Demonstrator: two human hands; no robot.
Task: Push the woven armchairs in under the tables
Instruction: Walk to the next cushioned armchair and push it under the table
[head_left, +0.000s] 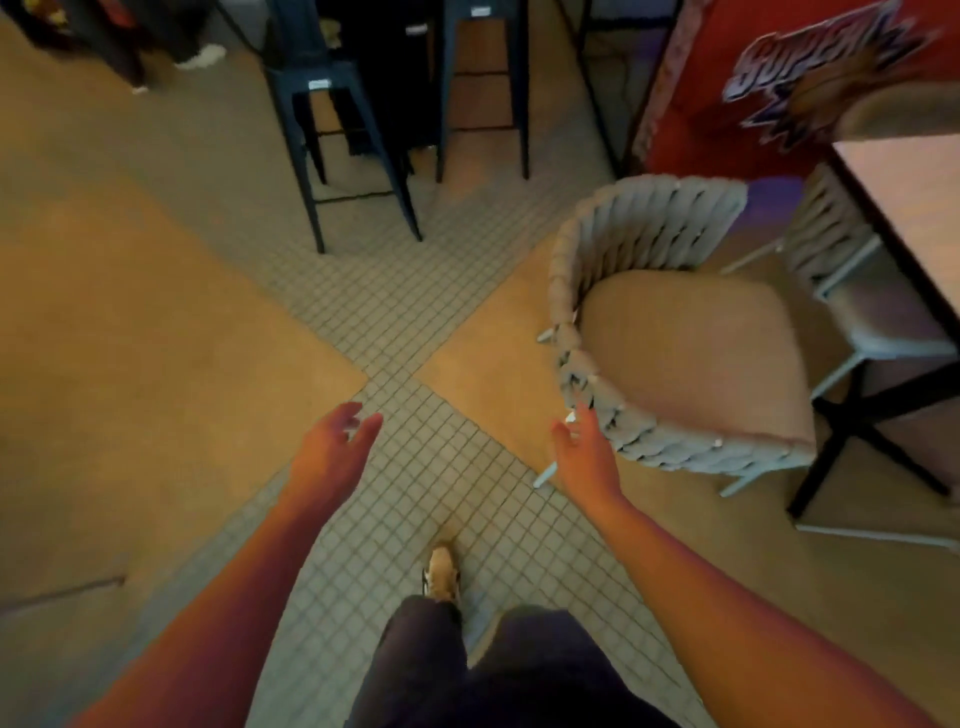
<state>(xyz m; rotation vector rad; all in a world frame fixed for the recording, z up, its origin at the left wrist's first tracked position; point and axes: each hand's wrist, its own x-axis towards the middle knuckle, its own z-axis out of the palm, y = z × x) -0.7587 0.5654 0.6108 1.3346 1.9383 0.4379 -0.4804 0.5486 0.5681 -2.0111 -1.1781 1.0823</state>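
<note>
Woven armchair (675, 332) is placed on the floor (130, 338) right of centre, pulled out from the table (914, 208) at the right edge. A second chair (852, 291) is tucked between them, partly under the table edge. Stools (358, 130) are set behind, at top centre. Right hand (587, 452) is held just beside the armchair's near arm; left hand (332, 447) well apart, leftward.

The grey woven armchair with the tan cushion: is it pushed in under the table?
Out. The grey woven armchair stands clear of the table, its whole seat showing.

1 grey woven armchair (660, 322) (tan cushion) stands pulled out beside the table (914, 208).
</note>
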